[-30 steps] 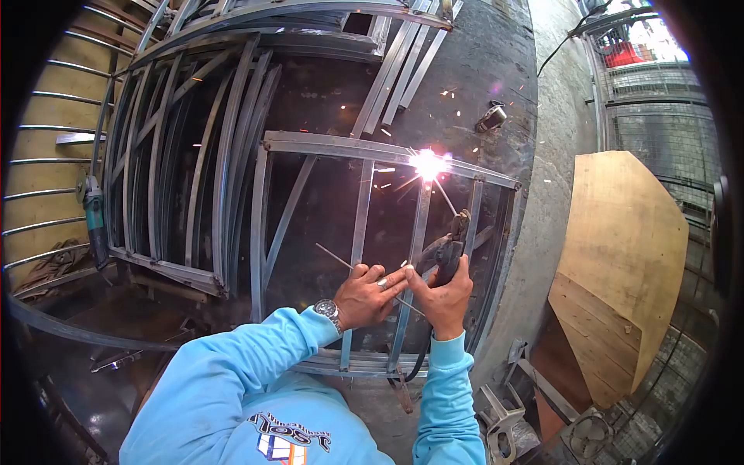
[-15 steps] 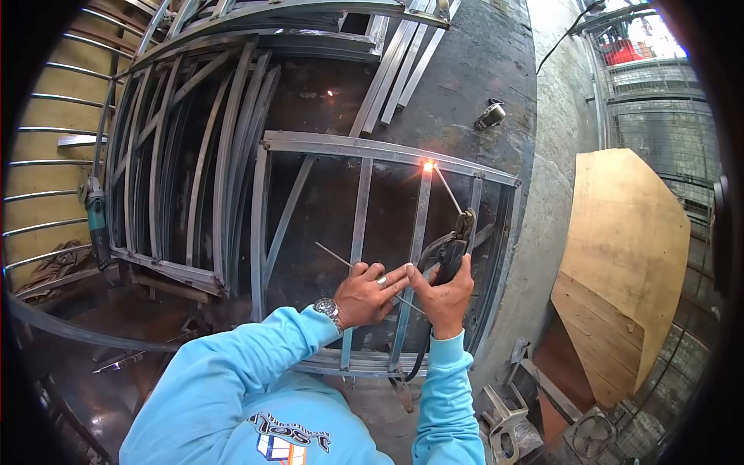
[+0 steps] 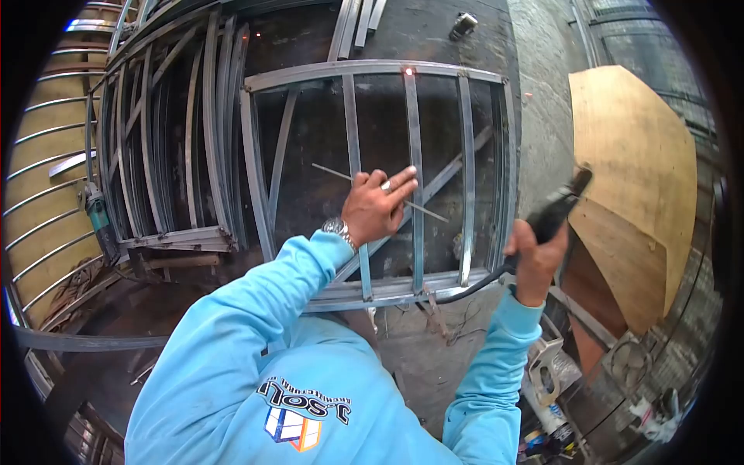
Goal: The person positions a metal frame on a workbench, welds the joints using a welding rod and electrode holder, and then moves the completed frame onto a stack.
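Note:
My left hand (image 3: 372, 208), with a watch and a ring, is over the metal frame (image 3: 310, 71). It holds a thin welding rod (image 3: 428, 211) crosswise, with two fingers stretched toward an upright bar (image 3: 413, 139). Off the frame's right side, my right hand (image 3: 539, 260) is closed around a black electrode holder (image 3: 559, 208). The holder is smeared by motion, and I cannot make out a rod in its jaws. A cable (image 3: 477, 288) trails from it to the frame's near edge. A small weld spot (image 3: 409, 71) glows where that bar meets the far rail.
More welded frames (image 3: 167, 147) lie stacked at the left beside a green angle grinder (image 3: 99, 217). Loose metal tubes (image 3: 362, 23) and a small metallic object (image 3: 463, 25) are at the back. Plywood sheets (image 3: 632, 170) lean at right, with a fan (image 3: 626, 360) nearby.
My right hand has swung right and away from the joint with the electrode holder. The bright arc has shrunk to a small glow. My left hand keeps the rod, and the view has shifted.

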{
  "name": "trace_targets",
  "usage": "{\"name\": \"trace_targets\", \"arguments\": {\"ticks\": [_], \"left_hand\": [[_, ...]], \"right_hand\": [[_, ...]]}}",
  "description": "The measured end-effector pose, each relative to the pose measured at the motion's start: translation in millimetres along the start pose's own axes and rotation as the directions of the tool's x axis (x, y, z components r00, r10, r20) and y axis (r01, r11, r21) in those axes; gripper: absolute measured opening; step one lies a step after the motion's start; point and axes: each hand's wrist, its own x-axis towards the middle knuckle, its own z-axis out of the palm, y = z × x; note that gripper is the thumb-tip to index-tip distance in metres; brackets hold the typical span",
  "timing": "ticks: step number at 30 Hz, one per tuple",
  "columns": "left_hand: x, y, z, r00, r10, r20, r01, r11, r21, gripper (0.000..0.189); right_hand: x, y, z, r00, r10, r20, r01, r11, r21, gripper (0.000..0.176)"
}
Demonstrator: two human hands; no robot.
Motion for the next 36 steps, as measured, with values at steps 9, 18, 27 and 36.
{"name": "trace_targets", "arguments": {"ticks": [9, 18, 27, 36], "left_hand": [[-3, 3, -11, 1.0, 0.029, -0.004, -0.029, 0.999, -0.025, 0.045], [-122, -30, -107, 0.995, 0.097, 0.014, -0.098, 0.987, 0.127, 0.019], [-156, -36, -140, 0.979, -0.084, 0.188, 0.056, 0.987, 0.148, 0.02], [-85, -120, -136, 0.998, -0.022, 0.056, 0.005, 0.957, 0.29, 0.014]], "right_hand": [[-155, 30, -117, 0.935, 0.062, -0.349, -0.025, 0.994, 0.11, 0.026], [-332, 84, -124, 0.885, 0.173, -0.433, 0.088, 0.85, 0.519, 0.043], [-318, 13, -41, 0.984, 0.018, -0.179, 0.085, 0.832, 0.548, 0.071], [-211, -125, 69, 0.99, -0.132, 0.048, 0.083, 0.828, 0.555, 0.086]]}}
